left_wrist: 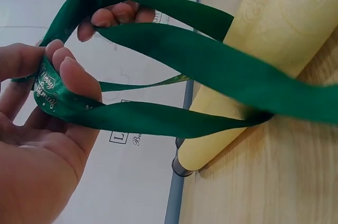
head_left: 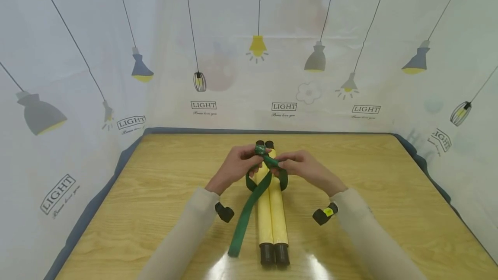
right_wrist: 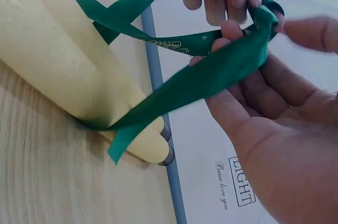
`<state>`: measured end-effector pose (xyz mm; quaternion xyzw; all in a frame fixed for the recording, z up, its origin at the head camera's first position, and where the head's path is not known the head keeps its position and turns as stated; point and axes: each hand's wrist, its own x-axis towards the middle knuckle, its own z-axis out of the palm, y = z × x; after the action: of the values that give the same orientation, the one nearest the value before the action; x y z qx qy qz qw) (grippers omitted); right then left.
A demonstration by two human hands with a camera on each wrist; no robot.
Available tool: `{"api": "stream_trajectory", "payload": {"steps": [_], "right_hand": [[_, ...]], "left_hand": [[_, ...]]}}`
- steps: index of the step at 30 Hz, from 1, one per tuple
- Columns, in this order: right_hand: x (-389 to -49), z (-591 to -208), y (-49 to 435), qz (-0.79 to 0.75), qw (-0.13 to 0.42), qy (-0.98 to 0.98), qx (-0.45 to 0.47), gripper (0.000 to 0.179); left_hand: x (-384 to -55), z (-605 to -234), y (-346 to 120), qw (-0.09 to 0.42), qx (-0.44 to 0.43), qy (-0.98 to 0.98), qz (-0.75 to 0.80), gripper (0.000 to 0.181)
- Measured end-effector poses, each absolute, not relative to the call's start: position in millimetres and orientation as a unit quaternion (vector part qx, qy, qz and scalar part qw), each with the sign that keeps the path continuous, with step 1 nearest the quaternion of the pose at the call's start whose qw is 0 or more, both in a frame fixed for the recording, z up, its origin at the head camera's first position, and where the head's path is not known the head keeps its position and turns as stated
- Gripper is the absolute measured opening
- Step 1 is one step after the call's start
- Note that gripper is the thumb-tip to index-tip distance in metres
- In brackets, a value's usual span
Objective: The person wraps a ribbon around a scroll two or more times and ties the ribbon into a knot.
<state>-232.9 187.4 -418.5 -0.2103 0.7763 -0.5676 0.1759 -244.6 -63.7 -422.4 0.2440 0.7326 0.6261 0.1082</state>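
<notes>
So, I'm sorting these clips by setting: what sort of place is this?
Probably a small indoor booth set up for recording handiwork: a wood-grain table, lamp-print sheeting screening its far edge and both sides, and a small black device on each wrist.

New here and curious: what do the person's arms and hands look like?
The left sleeve and right sleeve are pale cream. The left hand and right hand wear no gloves. A small, blocky black device sits at the left wrist; a second black device, at the right, bears a yellow patch.
</notes>
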Motion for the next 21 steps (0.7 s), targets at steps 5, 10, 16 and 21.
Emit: {"api": "stream_trajectory", "payload": {"steps": [5,10,16,21], "right_hand": [[-230,-415,194,-0.488,0.089,0.839,-0.223,0.029],[-227,-415,195,-0.433,-0.001,0.873,-0.223,0.018],[-230,-416,204,-0.402,-0.074,0.883,-0.232,0.008],[-232,-413,221,-0.450,-0.053,0.864,-0.219,0.016]], "left_hand": [[-244,-424,-66,0.108,0.239,0.722,0.641,0.019],[-244,-424,-69,0.117,0.239,0.717,0.645,0.023],[-243,-423,-74,0.114,0.222,0.723,0.645,0.033],[-242,-423,-84,0.105,0.230,0.723,0.643,0.032]]}}
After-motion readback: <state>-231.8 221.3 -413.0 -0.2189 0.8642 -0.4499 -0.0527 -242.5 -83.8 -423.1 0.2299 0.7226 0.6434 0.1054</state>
